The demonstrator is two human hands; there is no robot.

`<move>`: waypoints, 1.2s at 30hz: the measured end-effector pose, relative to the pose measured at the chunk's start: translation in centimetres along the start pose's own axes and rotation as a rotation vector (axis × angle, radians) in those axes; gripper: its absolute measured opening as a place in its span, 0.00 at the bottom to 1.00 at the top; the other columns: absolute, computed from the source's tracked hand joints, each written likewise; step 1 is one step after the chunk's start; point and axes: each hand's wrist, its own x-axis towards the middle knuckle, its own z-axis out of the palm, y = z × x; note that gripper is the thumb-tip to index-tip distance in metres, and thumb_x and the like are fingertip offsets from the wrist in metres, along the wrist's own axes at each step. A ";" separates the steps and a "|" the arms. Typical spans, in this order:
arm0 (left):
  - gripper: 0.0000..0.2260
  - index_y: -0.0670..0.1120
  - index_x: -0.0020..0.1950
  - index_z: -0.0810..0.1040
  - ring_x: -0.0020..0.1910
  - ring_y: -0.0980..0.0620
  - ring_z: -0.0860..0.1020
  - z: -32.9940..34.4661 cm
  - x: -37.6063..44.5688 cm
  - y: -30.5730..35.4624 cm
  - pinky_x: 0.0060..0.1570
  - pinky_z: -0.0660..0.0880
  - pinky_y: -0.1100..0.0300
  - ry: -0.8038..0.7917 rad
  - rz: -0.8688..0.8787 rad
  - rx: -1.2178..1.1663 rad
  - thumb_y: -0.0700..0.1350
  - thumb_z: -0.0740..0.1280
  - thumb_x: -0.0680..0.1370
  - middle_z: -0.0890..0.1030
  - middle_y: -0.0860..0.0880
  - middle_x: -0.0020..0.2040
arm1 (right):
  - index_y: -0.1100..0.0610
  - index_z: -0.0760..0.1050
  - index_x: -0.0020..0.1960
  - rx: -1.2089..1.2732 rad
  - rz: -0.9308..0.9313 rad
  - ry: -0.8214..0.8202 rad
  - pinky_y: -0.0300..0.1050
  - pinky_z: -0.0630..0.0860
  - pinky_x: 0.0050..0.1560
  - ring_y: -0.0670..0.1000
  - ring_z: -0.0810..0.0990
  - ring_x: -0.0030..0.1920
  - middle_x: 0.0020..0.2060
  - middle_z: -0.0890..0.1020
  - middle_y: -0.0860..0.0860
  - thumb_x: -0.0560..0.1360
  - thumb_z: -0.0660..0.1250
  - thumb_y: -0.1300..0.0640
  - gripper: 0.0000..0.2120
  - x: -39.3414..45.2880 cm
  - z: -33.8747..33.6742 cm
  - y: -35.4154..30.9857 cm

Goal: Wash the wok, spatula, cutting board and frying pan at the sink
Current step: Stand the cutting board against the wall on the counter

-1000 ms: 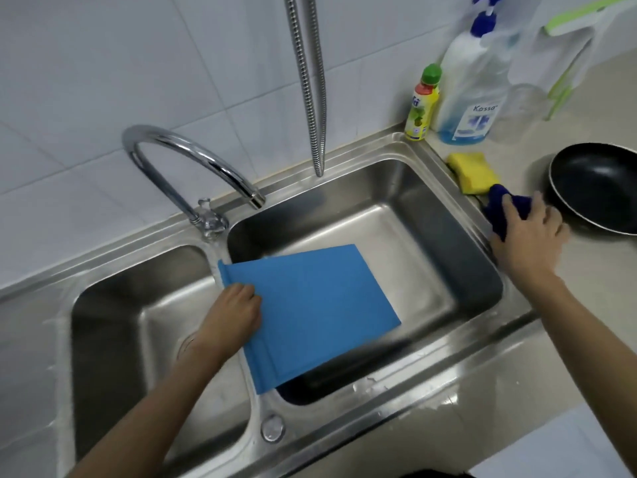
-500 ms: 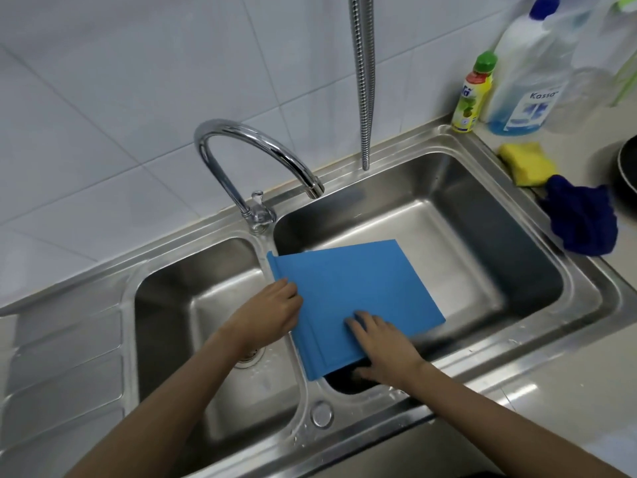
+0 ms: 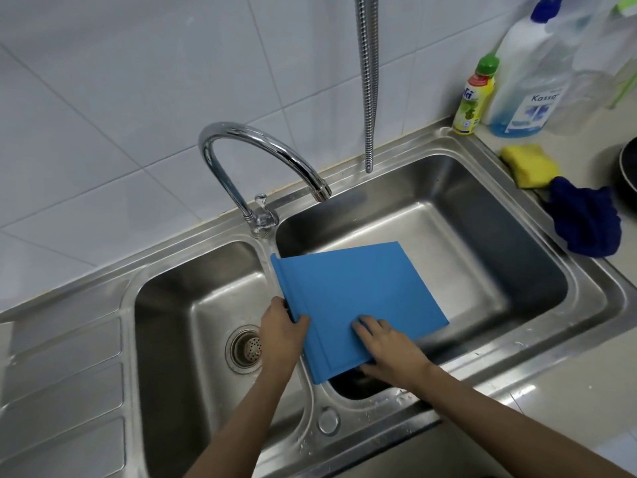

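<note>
One flat blue cutting board tilts over the right sink basin, left hand gripping its edge, right hand clasping its near edge.

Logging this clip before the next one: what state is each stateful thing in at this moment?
cutting board: tilted, propped over the right basin, held by both hands
left hand: grips the board's left edge
right hand: holds the board's near edge
faucet: no water visibly running
blue cloth: crumpled on the counter
yellow sponge: lying unused by the sink

Glossy steel sink — matt blue plastic cutting board — chrome tap.
</note>
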 end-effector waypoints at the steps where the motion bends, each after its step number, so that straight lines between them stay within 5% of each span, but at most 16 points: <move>1: 0.09 0.44 0.49 0.70 0.38 0.53 0.76 -0.1 0.0 0.1 0.34 0.73 0.61 0.007 0.018 0.028 0.42 0.69 0.74 0.79 0.46 0.46 | 0.57 0.57 0.74 0.030 -0.001 0.016 0.51 0.73 0.59 0.56 0.67 0.65 0.71 0.61 0.53 0.73 0.64 0.44 0.35 0.0 0.1 0.2; 6: 0.05 0.44 0.47 0.71 0.36 0.55 0.74 -2.0 -0.7 0.9 0.30 0.65 0.67 0.109 0.136 0.081 0.42 0.67 0.76 0.77 0.48 0.43 | 0.50 0.66 0.69 0.452 0.154 0.111 0.41 0.68 0.64 0.44 0.68 0.64 0.64 0.68 0.44 0.69 0.63 0.31 0.35 -0.9 -0.5 2.4; 10: 0.04 0.45 0.44 0.73 0.34 0.55 0.75 -4.8 -1.8 1.4 0.30 0.68 0.63 0.201 0.177 0.065 0.42 0.68 0.74 0.76 0.51 0.37 | 0.60 0.69 0.66 0.641 0.594 0.406 0.48 0.69 0.61 0.57 0.73 0.61 0.62 0.72 0.57 0.74 0.68 0.45 0.27 -0.4 -0.6 5.5; 13: 0.03 0.41 0.41 0.76 0.31 0.53 0.74 -6.8 -2.8 1.0 0.31 0.70 0.59 0.239 0.151 0.005 0.39 0.69 0.73 0.76 0.51 0.32 | 0.64 0.63 0.70 0.714 0.846 0.261 0.53 0.67 0.63 0.64 0.68 0.65 0.66 0.68 0.64 0.77 0.63 0.47 0.29 -0.5 -1.3 8.0; 15: 0.02 0.39 0.41 0.78 0.32 0.48 0.77 -7.6 -3.5 0.4 0.34 0.74 0.54 0.249 0.112 -0.097 0.38 0.69 0.73 0.78 0.47 0.33 | 0.63 0.64 0.70 0.811 0.874 0.194 0.51 0.68 0.62 0.62 0.70 0.65 0.66 0.70 0.62 0.79 0.62 0.48 0.27 -1.2 -2.0 8.9; 19: 0.02 0.39 0.41 0.78 0.35 0.44 0.77 -7.6 -5.1 -0.1 0.35 0.74 0.54 0.246 0.091 -0.293 0.36 0.68 0.74 0.79 0.39 0.36 | 0.61 0.76 0.58 0.953 0.839 0.433 0.46 0.72 0.50 0.55 0.77 0.49 0.53 0.81 0.58 0.75 0.69 0.54 0.15 -3.3 -4.3 10.1; 23: 0.01 0.42 0.43 0.79 0.36 0.44 0.78 -6.2 -5.9 0.2 0.35 0.74 0.52 0.221 0.137 -0.304 0.37 0.68 0.74 0.80 0.41 0.37 | 0.60 0.75 0.51 0.981 0.863 0.504 0.49 0.72 0.50 0.56 0.77 0.49 0.48 0.80 0.56 0.73 0.72 0.56 0.12 -6.8 -7.5 11.2; 30: 0.04 0.41 0.40 0.79 0.37 0.44 0.81 -1.2 -5.6 3.3 0.39 0.76 0.45 0.063 0.197 -0.277 0.39 0.69 0.74 0.82 0.44 0.36 | 0.60 0.74 0.52 1.057 0.975 0.725 0.47 0.67 0.49 0.55 0.74 0.49 0.50 0.77 0.55 0.72 0.72 0.59 0.12 -15.1 -11.4 13.4; 36: 0.06 0.41 0.41 0.79 0.36 0.42 0.79 5.2 -6.6 12.8 0.36 0.75 0.48 -0.079 0.342 -0.353 0.43 0.66 0.71 0.81 0.43 0.35 | 0.60 0.73 0.55 1.076 1.105 0.953 0.48 0.68 0.47 0.55 0.75 0.50 0.51 0.79 0.56 0.72 0.72 0.58 0.14 -25.0 -13.7 18.1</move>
